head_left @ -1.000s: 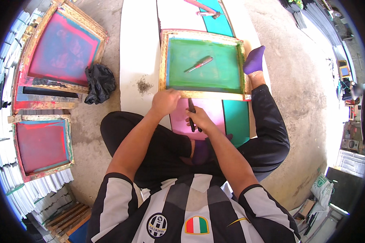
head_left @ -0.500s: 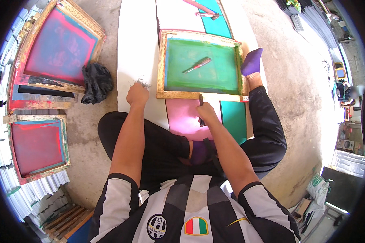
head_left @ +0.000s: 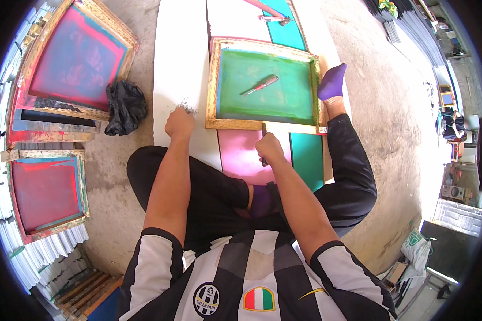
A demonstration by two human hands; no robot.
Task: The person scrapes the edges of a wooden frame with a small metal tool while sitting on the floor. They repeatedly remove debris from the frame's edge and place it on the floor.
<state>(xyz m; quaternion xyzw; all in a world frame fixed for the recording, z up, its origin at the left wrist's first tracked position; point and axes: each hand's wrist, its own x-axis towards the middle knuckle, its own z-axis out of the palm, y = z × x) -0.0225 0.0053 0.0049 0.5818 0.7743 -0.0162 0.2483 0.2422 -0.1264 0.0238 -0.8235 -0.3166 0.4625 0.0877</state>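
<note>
A wooden-framed screen with green mesh (head_left: 235,104) lies in front of me, its near wooden edge close to my right hand (head_left: 270,148). That hand is closed around a narrow dark tool (head_left: 264,129), mostly covered by my fingers; its kind does not show. On the mesh rests a screwdriver (head_left: 261,85) with a reddish handle. Left of the screen, my left hand (head_left: 179,124) is closed and low over the white board (head_left: 166,69). Its fingertips are beside a small scatter of dark bits (head_left: 190,108), and whatever they pinch is hidden.
A hammer (head_left: 278,19) lies beyond the screen. Pink (head_left: 241,152) and teal (head_left: 307,158) panels extend below its near edge. At left are red-stained framed screens (head_left: 47,193) and a black plastic bag (head_left: 126,107). My purple-socked foot (head_left: 332,82) borders the screen's right side.
My right hand has shifted slightly left and turned, covering more of the dark tool. The left hand stays by the dark bits, and the whole view has moved a little.
</note>
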